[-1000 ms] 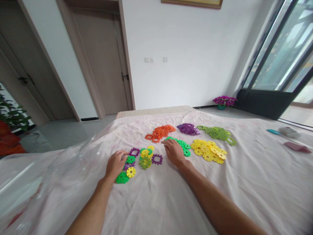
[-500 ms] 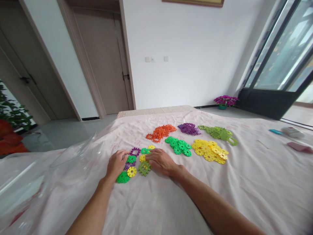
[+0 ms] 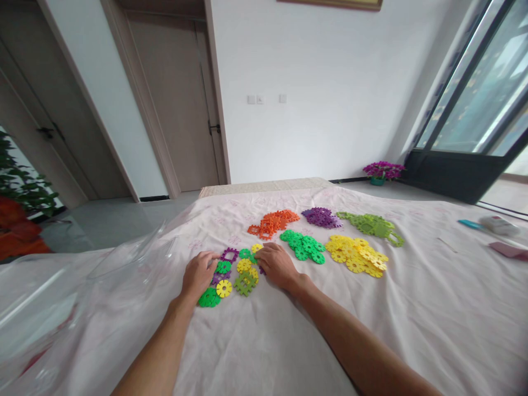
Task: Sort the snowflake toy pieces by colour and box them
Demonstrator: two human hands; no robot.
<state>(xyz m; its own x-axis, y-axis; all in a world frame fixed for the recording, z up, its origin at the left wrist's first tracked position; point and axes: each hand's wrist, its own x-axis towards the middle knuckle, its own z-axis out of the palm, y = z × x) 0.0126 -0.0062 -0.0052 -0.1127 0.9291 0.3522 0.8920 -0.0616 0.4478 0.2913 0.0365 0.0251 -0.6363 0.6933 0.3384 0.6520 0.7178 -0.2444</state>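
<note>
My left hand [image 3: 200, 273] rests at the left edge of a mixed group of flat plastic building pieces, its fingers bent and slightly apart. Beside its fingertips lie a purple square frame piece [image 3: 230, 254], a green notched disc [image 3: 223, 267] and a yellow notched disc [image 3: 224, 289]. Green discs [image 3: 209, 297] overlap nearest me. My right hand [image 3: 278, 267] lies palm down at the group's right side, fingers extended and touching a green disc; a bit of purple shows beneath it. Left of it are a yellow disc [image 3: 244, 265] and an olive-green square piece [image 3: 245, 283].
Sorted piles lie farther back: orange [image 3: 274, 223], purple [image 3: 322, 217], light green [image 3: 371, 224], green [image 3: 303, 245] and yellow [image 3: 355, 254] pieces. A clear plastic bag [image 3: 119, 275] is at left. A blue object [image 3: 469, 224] and a pinkish item [image 3: 508, 250] lie at far right on the cloth [image 3: 433, 308].
My right hand has shifted slightly right, uncovering more of the yellow discs by the olive-green square. My left hand stays in nearly the same place. The view has moved slightly.
</note>
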